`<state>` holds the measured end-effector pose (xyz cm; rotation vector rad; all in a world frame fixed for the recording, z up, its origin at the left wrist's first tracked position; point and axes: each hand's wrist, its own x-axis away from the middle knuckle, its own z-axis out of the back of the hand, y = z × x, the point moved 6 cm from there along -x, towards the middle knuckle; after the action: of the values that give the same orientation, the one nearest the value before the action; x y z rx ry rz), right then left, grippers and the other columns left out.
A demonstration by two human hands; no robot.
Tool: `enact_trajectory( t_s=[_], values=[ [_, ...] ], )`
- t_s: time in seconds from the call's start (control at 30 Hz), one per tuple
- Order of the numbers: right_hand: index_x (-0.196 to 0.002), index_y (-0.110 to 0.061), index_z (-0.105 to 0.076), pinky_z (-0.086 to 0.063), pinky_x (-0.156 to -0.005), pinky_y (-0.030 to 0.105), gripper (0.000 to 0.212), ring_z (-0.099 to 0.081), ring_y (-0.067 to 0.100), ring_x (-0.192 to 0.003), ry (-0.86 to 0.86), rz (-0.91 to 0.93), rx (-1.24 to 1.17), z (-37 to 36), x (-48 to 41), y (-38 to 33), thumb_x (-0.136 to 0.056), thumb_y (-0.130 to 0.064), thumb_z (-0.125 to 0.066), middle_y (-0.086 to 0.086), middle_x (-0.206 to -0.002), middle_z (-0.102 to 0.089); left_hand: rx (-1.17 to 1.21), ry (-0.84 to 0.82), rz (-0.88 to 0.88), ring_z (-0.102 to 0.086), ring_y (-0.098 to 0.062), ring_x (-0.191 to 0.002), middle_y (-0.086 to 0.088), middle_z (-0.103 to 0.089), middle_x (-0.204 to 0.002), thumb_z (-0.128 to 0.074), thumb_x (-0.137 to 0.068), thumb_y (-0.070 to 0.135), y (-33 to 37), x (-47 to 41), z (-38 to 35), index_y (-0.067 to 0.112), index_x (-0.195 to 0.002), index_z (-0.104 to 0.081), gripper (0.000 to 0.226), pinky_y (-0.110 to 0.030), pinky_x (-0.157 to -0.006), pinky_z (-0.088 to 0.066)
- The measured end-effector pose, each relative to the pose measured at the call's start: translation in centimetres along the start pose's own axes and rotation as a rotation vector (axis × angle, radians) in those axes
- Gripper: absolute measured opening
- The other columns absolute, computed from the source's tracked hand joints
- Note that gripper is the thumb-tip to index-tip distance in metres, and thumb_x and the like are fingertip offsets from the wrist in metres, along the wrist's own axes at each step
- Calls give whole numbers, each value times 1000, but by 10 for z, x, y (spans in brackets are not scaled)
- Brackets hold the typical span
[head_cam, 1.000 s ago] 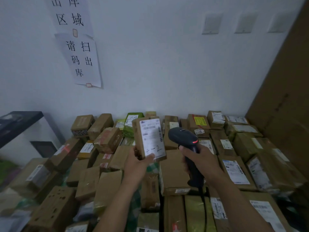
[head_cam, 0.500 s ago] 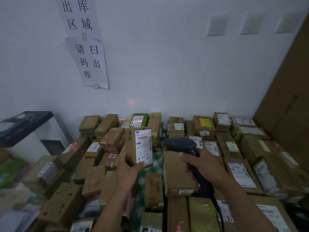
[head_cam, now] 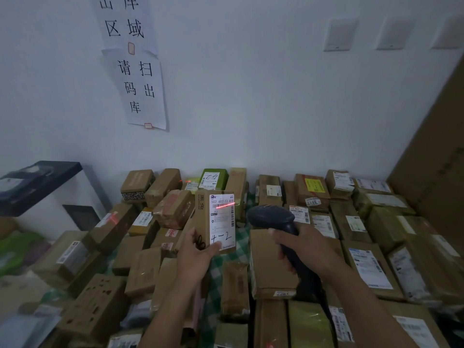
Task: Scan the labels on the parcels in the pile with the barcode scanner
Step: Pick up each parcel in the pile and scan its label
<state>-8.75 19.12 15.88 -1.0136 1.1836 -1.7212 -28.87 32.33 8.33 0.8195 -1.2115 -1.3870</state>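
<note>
My left hand (head_cam: 197, 254) grips the bottom of a small brown cardboard parcel (head_cam: 204, 217) and holds it upright above the pile. Its white label (head_cam: 223, 221), marked "4-2" by hand, faces me. A red scan line lies across the barcode near the label's top. My right hand (head_cam: 305, 247) grips the handle of a dark barcode scanner (head_cam: 272, 217), whose head points left at the label from a short distance. The pile of parcels (head_cam: 273, 262) spreads below both hands.
Brown boxes with white labels cover a green checked cloth (head_cam: 236, 247) up to the white wall. A green parcel (head_cam: 213, 179) lies at the back. A tall cardboard sheet (head_cam: 437, 177) leans at the right. A dark-topped stand (head_cam: 37, 184) is at the left. Paper signs (head_cam: 140, 89) hang on the wall.
The parcel has come lower and turned its label squarely to me. The red scan light, on the wall and back boxes half a second ago, now falls on the label's barcode.
</note>
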Motion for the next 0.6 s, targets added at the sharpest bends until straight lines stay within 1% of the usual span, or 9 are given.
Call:
enact_trajectory(
  t_s=[0.07, 0.17, 0.23, 0.27, 0.33, 0.4, 0.47, 0.53, 0.6],
  values=[
    [-84, -3, -63, -48, -47, 29, 27, -58, 22, -47, -2, 6, -17, -3, -6, -1, -92, -29, -66, 13, -66, -67, 12, -16, 0, -55, -6, -93, 2, -62, -123, -77, -83, 17, 1, -4, 0, 19, -134, -47, 59, -17, -71, -48],
    [-91, -7, -65, -52, -49, 29, 17, -63, 21, -51, 2, 25, -99, -11, -17, -1, -91, -24, -66, 11, -72, -71, 40, -61, 10, -53, 5, -77, 20, -56, -95, -75, -84, 20, 6, -7, -3, 27, -122, -47, 47, -12, -57, -44],
    [-98, -14, -66, -58, -61, 28, 12, -72, 20, -66, -10, 24, -166, -19, -26, 1, -90, -22, -67, 8, -82, -76, 75, -107, 46, -57, 2, -77, 19, -56, -92, -76, -84, 22, 6, -10, -9, 28, -115, -46, 43, -13, -54, -45],
    [-102, -18, -66, -60, -70, 30, 15, -74, 20, -77, -19, 19, -189, -23, -31, 3, -88, -24, -69, 7, -88, -77, 100, -129, 70, -61, -2, -79, 15, -59, -94, -76, -83, 22, 6, -10, -12, 27, -114, -46, 44, -15, -55, -48],
    [-107, -26, -66, -57, -88, 37, 28, -73, 19, -94, -39, 15, -222, -30, -40, 7, -81, -35, -72, 3, -100, -77, 152, -169, 123, -67, -12, -86, 7, -62, -101, -79, -81, 23, 5, -13, -20, 25, -118, -45, 50, -23, -60, -54],
    [-103, -37, -68, -53, -96, 42, 32, -71, 19, -101, -37, 8, -229, -36, -48, 11, -73, -46, -72, -1, -104, -76, 159, -197, 151, -66, -14, -90, 7, -60, -103, -79, -81, 23, 3, -15, -23, 28, -120, -42, 55, -27, -64, -55],
    [-95, -36, -69, -53, -94, 40, 26, -71, 16, -95, 10, -6, -223, -36, -56, 15, -72, -48, -70, -8, -93, -76, 197, -242, 163, -67, -17, -93, 5, -62, -107, -79, -81, 24, -2, -20, -27, 31, -124, -40, 58, -34, -72, -58],
    [-94, -31, -68, -53, -90, 38, 16, -70, 15, -90, 52, -44, -257, -36, -63, 22, -80, -40, -68, -9, -85, -76, 277, -298, 192, -69, -24, -100, 0, -68, -114, -78, -80, 28, -10, -27, -33, 34, -129, -45, 60, -47, -86, -58],
    [-95, -26, -68, -53, -90, 38, 9, -70, 16, -90, 67, -99, -290, -38, -69, 30, -88, -31, -67, -6, -87, -76, 433, -352, 241, -68, -25, -107, -1, -71, -116, -71, -79, 39, -14, -31, -40, 34, -128, -52, 52, -50, -96, -53]
  ],
)
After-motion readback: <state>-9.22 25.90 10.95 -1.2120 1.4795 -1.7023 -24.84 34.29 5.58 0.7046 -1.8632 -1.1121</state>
